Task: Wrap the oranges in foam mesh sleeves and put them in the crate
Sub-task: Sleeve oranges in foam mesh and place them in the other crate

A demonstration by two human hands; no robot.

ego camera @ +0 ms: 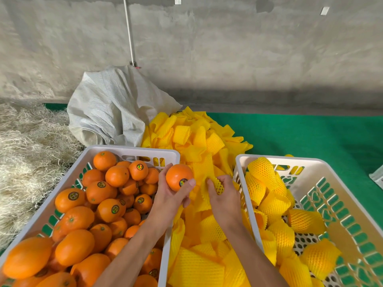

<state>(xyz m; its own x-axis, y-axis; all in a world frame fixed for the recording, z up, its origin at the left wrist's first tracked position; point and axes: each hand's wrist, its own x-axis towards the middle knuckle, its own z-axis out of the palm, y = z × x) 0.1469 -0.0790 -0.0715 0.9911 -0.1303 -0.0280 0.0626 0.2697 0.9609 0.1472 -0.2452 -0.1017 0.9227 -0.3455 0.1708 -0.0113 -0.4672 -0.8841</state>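
While gripped by left hand (169, 195), round stickered orange (179, 177) raised above white plastic crate of bare oranges (132, 150). Right hand (224, 196) pinching yellow foam mesh sleeve (219, 185) over loose pile; white crate of wrapped fruit (279, 160) just right.

near white plastic crate of bare oranges (132, 151): cut off by left and bottom edges | right white plastic crate of wrapped fruit (279, 160): cut off by right and bottom edges | round orange stickers (140, 167): print too small to read | pale object at right edge (377, 177): mostly out of frame, unidentifiable
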